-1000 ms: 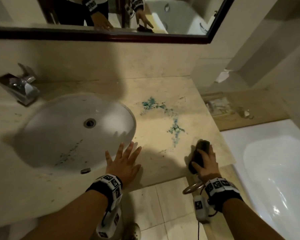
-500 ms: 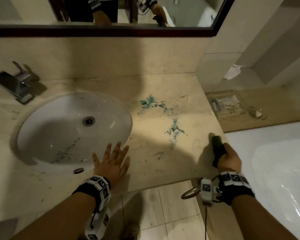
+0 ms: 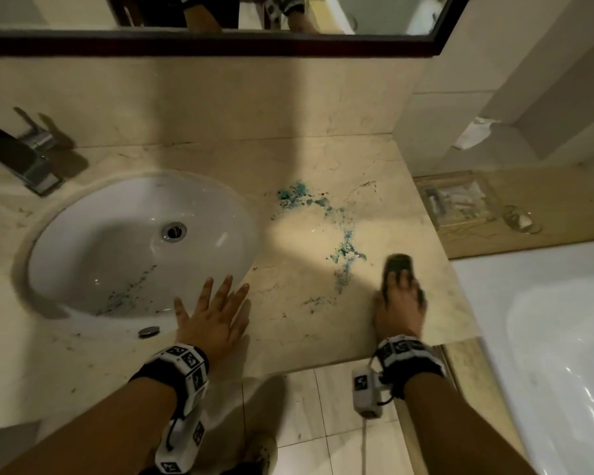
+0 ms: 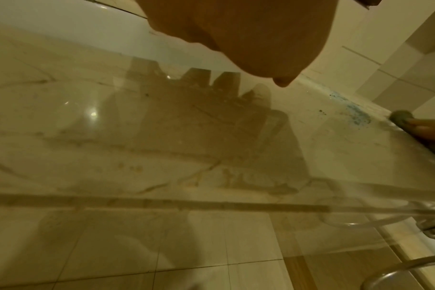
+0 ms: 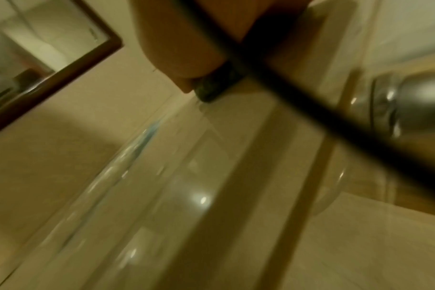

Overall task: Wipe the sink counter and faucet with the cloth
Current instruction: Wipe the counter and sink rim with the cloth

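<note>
**Cloth at counter's right edge, blue stain not yet wiped**

Right hand (image 3: 400,303) presses a dark cloth (image 3: 397,262) onto the counter (image 3: 299,323), fingers laid over it, thumb hidden; the cloth sits just right of the blue stain (image 3: 343,248). Left hand (image 3: 213,317) is flat, fingers spread, braced beside the sink (image 3: 93,231).

To do it well, probably: sweep left through the stain with firm, even pressure, overlapping the strokes.

Beige marble, glossy, veined. Blue flecks inside the sink too. Faucet (image 3: 24,159) far left, untouched. Mirror (image 3: 220,42) above, bathtub (image 3: 546,337) to the right.
</note>
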A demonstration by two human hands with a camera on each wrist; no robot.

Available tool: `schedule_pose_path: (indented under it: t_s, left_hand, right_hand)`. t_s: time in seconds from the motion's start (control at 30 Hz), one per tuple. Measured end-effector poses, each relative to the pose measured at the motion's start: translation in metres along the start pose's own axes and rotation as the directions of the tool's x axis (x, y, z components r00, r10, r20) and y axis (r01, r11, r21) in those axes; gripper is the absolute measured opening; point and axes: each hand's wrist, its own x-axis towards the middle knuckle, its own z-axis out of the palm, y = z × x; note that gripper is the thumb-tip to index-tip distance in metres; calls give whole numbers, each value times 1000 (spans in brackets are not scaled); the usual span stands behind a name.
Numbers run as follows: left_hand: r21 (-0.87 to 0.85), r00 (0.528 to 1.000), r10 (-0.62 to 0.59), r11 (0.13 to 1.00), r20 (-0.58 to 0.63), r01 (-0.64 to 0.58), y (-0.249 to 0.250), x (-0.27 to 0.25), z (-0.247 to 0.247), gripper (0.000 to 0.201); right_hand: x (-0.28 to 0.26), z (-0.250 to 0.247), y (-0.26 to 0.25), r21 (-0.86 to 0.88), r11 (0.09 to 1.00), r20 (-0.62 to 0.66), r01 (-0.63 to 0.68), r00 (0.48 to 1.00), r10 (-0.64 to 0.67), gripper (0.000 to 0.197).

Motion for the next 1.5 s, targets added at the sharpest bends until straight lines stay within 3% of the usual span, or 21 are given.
schedule_pose_path:
  t_s: [0.13, 0.2, 0.23, 0.3, 0.4, 0.5, 0.57, 0.63, 0.73, 0.87, 1.0, 1.1, 1.17, 1.23, 1.33, 1.4, 1.5]
  left_hand:
    - [-31, 999, 51, 998, -12, -51, 10, 3, -5, 69]
    - [-33, 998, 59, 998, -25, -60, 13, 5, -7, 70]
    - [-30, 998, 62, 998, -31, -63, 15, 6, -8, 71]
    - [-32, 997, 69, 997, -36, -70, 14, 7, -8, 70]
    - [-27, 998, 68, 997, -11, -68, 11, 7, -8, 72]
    - [-1, 998, 57, 998, 9, -57, 7, 7, -6, 73]
    - [10, 999, 51, 999, 15, -51, 4, 6, -4, 75]
    - [15, 999, 51, 999, 12, -51, 0, 6, -2, 76]
    - [8, 999, 47, 999, -9, -47, -5, 6, -2, 72]
    - [3, 999, 42, 999, -5, -42, -6, 6, -3, 72]
    - [4, 999, 50, 999, -1, -50, 1, 2, -5, 71]
    - [-2, 998, 55, 998, -8, -55, 4, -2, -4, 76]
    - [-11, 999, 49, 999, -18, -50, 1, -3, -3, 78]
    - [-20, 999, 38, 999, -17, -39, -5, -3, -2, 78]
    - [-24, 1000, 9, 1000, -5, -10, -15, -3, 2, 71]
    - [-14, 1000, -7, 1000, -4, 7, -20, -4, 4, 66]
    - [-6, 1000, -19, 1000, -18, 19, -26, -7, 5, 71]
  right_hand:
    - [-19, 8, -7, 41, 961, 63, 274, 959, -276, 55]
    - [-18, 6, 12, 22, 946, 85, 323, 942, -323, 57]
    - [-14, 3, 25, 11, 963, 65, 270, 961, -270, 56]
    - [-4, -5, 51, 21, 999, -4, 43, 999, -43, 56]
    - [8, -19, 75, 35, 976, -35, -217, 975, 218, 57]
    - [25, -25, 75, 95, 940, -38, -327, 943, 331, 56]
    - [37, -28, 68, 120, 937, -35, -327, 942, 333, 56]
    - [46, -28, 54, 76, 965, -16, -249, 968, 251, 57]
    - [42, -18, 20, 12, 1000, -5, -26, 1000, 26, 58]
    - [-6, 9, -26, 90, 971, -22, 223, 975, -222, 59]
    - [-49, 23, -52, 222, 933, 5, 282, 957, -290, 57]
    - [-54, 4, -41, 473, 850, 129, 230, 937, -326, 47]
    - [-51, -19, -24, 551, 823, 146, 138, 955, -258, 40]
    - [-47, -41, -2, 608, 790, 10, 81, 994, -110, 38]
    - [-34, -57, 27, 607, 795, -160, 0, 979, 123, 43]
    - [-20, -47, 37, 504, 854, -65, -127, 981, 184, 50]
    - [-11, -18, 20, 119, 976, 118, -183, 979, 169, 65]
